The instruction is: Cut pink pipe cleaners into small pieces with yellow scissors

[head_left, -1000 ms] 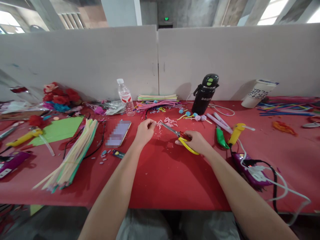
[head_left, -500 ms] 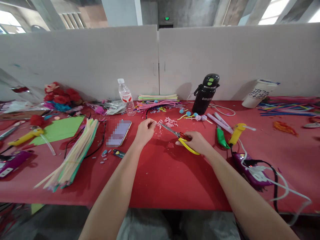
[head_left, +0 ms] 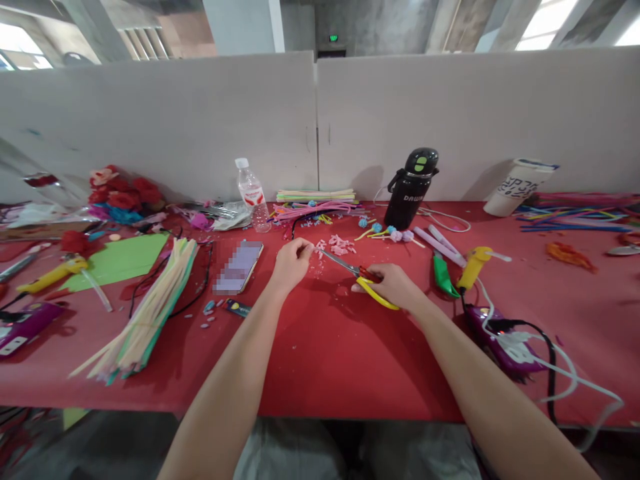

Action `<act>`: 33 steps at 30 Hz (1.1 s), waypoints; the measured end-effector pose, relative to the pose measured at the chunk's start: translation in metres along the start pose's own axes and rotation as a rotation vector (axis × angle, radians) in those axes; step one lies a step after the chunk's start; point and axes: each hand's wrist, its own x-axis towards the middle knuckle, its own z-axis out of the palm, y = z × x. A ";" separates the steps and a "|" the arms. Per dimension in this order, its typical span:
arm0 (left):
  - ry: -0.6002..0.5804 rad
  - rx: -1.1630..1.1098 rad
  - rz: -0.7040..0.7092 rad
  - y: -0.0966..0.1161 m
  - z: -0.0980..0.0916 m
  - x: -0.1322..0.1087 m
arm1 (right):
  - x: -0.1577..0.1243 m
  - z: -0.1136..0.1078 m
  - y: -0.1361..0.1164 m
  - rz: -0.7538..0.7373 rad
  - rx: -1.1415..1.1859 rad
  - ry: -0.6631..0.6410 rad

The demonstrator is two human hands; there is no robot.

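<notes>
My right hand (head_left: 387,281) grips a pair of scissors (head_left: 373,291) with yellow and red handles. Their blades point left toward the fingertips of my left hand (head_left: 293,263). That hand is closed in a pinch; whatever lies between thumb and finger is too small to make out. Short cut pink pieces (head_left: 343,245) lie in a loose pile just beyond the blades, with smaller bits scattered close to my left fingertips. Under both hands is the red-covered table (head_left: 340,360).
Left of my arms lie a phone (head_left: 240,268) and a bundle of pale fuzzy stems (head_left: 155,310). A clear bottle (head_left: 253,193) and a black flask (head_left: 411,190) stand near the partition. A yellow glue gun (head_left: 474,267) and a purple power strip (head_left: 505,343) with cables are at right.
</notes>
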 end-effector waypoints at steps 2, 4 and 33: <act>-0.005 0.009 -0.004 0.000 0.000 0.000 | 0.001 0.001 0.001 -0.004 0.000 0.000; -0.005 0.013 -0.007 0.000 0.000 0.000 | 0.001 0.001 0.001 0.001 0.004 0.006; 0.000 0.002 -0.050 0.008 -0.002 -0.003 | 0.001 0.001 0.000 0.021 0.027 -0.005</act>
